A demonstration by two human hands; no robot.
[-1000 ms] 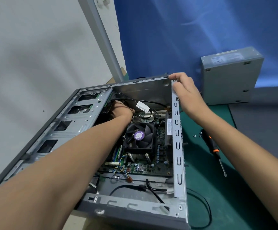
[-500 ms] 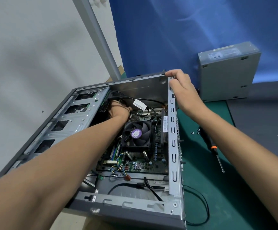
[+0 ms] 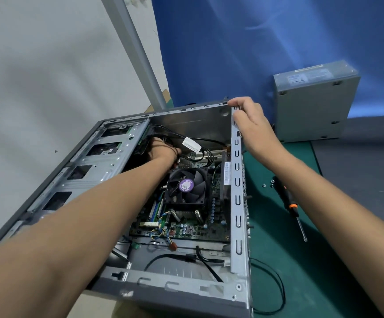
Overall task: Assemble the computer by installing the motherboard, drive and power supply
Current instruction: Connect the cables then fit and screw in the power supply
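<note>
Head view: both hands at the case [image 3: 168,288], motherboard [image 3: 198,229] seated inside.
We note the right hand [image 3: 253,127] curled over the case's far right corner, fingers on the top wall's rim and thumb against the rear panel, gripping it. The left hand [image 3: 161,151] reaches into the case's far left, beneath the black cables [image 3: 175,134] beside the drive cage [image 3: 99,171]. Its fingers are hidden, so we cannot tell whether it holds anything. The motherboard lies flat on the case floor, fan [image 3: 186,185] at its middle. The power supply [image 3: 315,104] stands outside, beyond the case's far right corner, apart from it. A screwdriver [image 3: 286,196] and loose screws [image 3: 263,185] lie on the green mat [image 3: 301,260] right of the case.
</note>
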